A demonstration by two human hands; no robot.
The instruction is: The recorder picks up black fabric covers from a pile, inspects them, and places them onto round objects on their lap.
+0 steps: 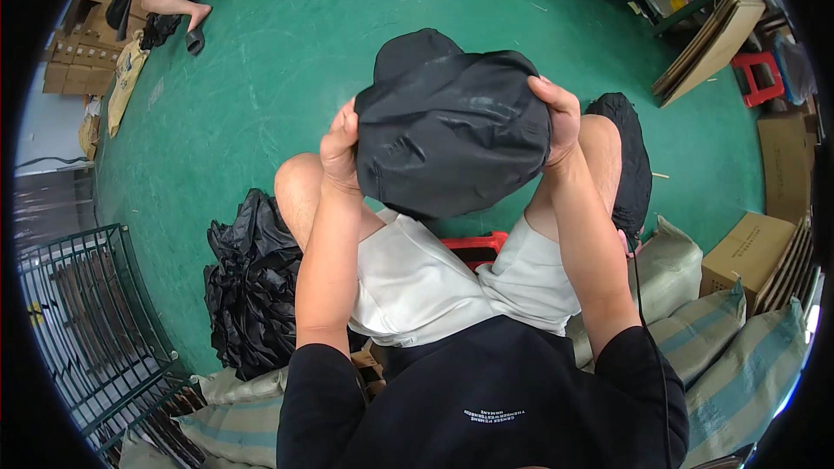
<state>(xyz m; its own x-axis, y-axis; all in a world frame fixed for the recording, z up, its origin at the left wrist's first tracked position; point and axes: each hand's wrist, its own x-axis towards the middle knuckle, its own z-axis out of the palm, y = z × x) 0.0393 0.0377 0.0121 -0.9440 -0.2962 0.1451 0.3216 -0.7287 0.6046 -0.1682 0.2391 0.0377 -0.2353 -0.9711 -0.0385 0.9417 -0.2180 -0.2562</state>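
Observation:
Both my hands hold up a soft black cloth cap in front of my knees. Its surface is creased and slightly shiny, and a rounded lobe like a brim sticks out at its far left. My left hand grips its left edge, with the fingers bent and partly hidden. At the right edge, my right hand closes on it with the thumb on top and the other fingers mostly out of sight. Beside my right knee stands a bulky black fabric bundle. A crumpled black plastic bag lies left of my left leg.
Red plastic shows between my thighs. Stuffed woven sacks and a cardboard box stand at the near right. A dark metal rack is on the left. Another person's leg shows far left, on the green floor.

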